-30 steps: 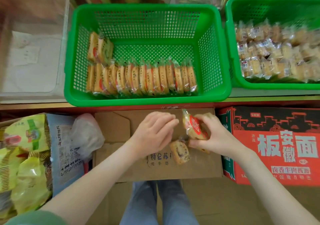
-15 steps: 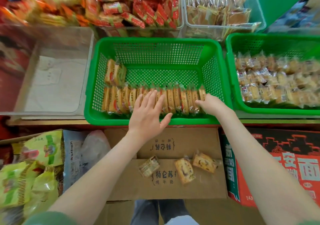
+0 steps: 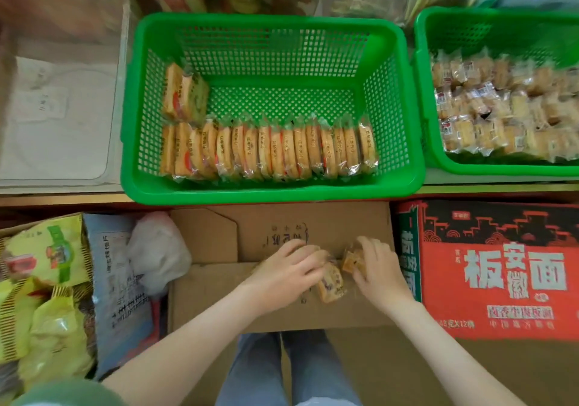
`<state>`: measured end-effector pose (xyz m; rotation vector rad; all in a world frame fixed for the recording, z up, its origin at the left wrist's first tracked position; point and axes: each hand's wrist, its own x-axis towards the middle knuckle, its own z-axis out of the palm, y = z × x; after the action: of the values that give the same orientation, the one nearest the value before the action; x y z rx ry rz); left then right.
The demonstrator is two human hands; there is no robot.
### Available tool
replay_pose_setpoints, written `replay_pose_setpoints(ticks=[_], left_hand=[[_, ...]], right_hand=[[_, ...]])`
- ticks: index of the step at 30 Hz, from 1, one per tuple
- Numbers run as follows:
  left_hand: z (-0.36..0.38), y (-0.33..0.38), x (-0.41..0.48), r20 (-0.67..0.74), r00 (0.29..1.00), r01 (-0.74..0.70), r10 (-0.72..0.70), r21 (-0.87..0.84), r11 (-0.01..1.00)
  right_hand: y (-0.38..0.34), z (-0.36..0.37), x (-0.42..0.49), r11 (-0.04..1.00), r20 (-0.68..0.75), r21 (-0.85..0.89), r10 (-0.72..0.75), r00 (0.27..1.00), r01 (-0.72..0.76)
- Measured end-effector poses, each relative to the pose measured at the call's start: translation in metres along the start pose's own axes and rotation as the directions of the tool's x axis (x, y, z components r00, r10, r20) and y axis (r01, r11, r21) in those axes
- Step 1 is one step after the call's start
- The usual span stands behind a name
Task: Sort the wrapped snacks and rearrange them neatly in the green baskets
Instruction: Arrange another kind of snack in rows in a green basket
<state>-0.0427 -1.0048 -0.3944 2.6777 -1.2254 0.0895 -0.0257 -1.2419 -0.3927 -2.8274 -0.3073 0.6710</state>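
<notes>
1. Two hands work low on the cardboard box (image 3: 219,299); the right hand (image 3: 380,272) pinches a wrapped cake (image 3: 351,259); the left hand (image 3: 286,272) curls over a second cake (image 3: 331,284), grip hidden, so I cannot tell.
2. Gathering the loose cakes, I judge; next calls for lifting them forward.
3. Well apart beyond, the middle green basket (image 3: 269,193) holds a standing biscuit row (image 3: 269,152).

Two green baskets show: the middle basket (image 3: 272,191) and the right basket (image 3: 501,169). The middle one holds a front row (image 3: 266,152) of about sixteen wrapped cakes and a back group (image 3: 185,94) of three; the right one's packets (image 3: 501,108) are too blurred to count. Between the left hand (image 3: 288,275) and the right hand (image 3: 380,275) two loose snacks show, the nearer snack (image 3: 330,283) and the farther snack (image 3: 352,260). Three clear bins (image 3: 62,142) and one red carton (image 3: 501,268) are in view.
</notes>
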Motion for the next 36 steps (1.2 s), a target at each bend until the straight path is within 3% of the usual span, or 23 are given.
replay_pose_setpoints(ticks=[2, 4, 7, 10, 13, 15, 18, 20, 22, 24, 26, 28, 31, 36], left_hand=[[0.028, 0.019, -0.002, 0.277, 0.961, -0.002, 0.002, 0.002, 1.0], [0.051, 0.033, 0.004, 0.439, 0.898, -0.022, 0.022, -0.007, 1.0], [0.077, 0.046, 0.017, 0.555, 0.832, -0.011, -0.002, 0.02, 1.0], [0.094, 0.049, 0.028, 0.573, 0.819, -0.091, 0.024, 0.088, 0.992], [0.088, 0.045, 0.044, 0.559, 0.829, -0.043, 0.012, 0.042, 0.998], [0.092, 0.042, 0.047, 0.603, 0.797, -0.039, 0.003, 0.047, 0.998], [0.075, 0.038, 0.052, 0.582, 0.799, 0.202, -0.15, -0.025, 0.979], [0.06, 0.037, 0.046, 0.562, 0.779, 0.483, -0.279, -0.253, 0.838], [0.034, 0.034, 0.037, 0.6, 0.72, 0.684, -0.348, -0.529, 0.503], [-0.003, 0.03, 0.027, 0.676, 0.654, 0.744, -0.339, -0.656, 0.126], [-0.036, 0.027, 0.013, 0.697, 0.644, 0.701, -0.316, -0.703, -0.122], [-0.063, 0.023, 0.001, 0.662, 0.667, 0.624, -0.341, -0.747, -0.23], [-0.1, 0.014, -0.009, 0.624, 0.669, 0.548, -0.403, -0.781, -0.3], [-0.146, -0.025, -0.023, 0.537, 0.662, 0.489, -0.523, -0.838, -0.242]], right_hand=[[0.019, 0.029, -0.004, 0.987, 0.205, -0.049, 0.163, 0.965, -0.156], [0.032, 0.047, -0.003, 0.982, 0.273, -0.106, 0.181, 0.945, -0.157], [0.039, 0.061, 0.005, 0.98, 0.204, -0.155, 0.154, 0.967, -0.123], [0.042, 0.067, 0.011, 0.973, 0.146, -0.186, 0.166, 0.975, -0.138], [0.049, 0.071, 0.009, 0.964, 0.15, -0.019, 0.265, 0.953, -0.265], [0.052, 0.07, 0.002, 0.922, 0.151, 0.166, 0.327, 0.933, -0.35], [0.044, 0.053, -0.01, 0.764, 0.167, 0.492, 0.387, 0.907, -0.417], [0.03, 0.033, -0.019, 0.636, 0.237, 0.635, 0.38, 0.894, -0.439], [0.016, 0.011, -0.028, 0.504, 0.302, 0.754, 0.304, 0.904, -0.421], [-0.002, -0.015, -0.036, 0.353, 0.331, 0.853, 0.204, 0.921, -0.385], [-0.023, -0.038, -0.039, 0.302, 0.326, 0.894, 0.069, 0.943, -0.332], [-0.049, -0.057, -0.04, 0.28, 0.319, 0.915, -0.062, 0.946, -0.29], [-0.087, -0.086, -0.032, 0.273, 0.298, 0.929, -0.157, 0.942, -0.248], [-0.139, -0.12, -0.002, 0.366, 0.311, 0.908, -0.268, 0.912, -0.202]])
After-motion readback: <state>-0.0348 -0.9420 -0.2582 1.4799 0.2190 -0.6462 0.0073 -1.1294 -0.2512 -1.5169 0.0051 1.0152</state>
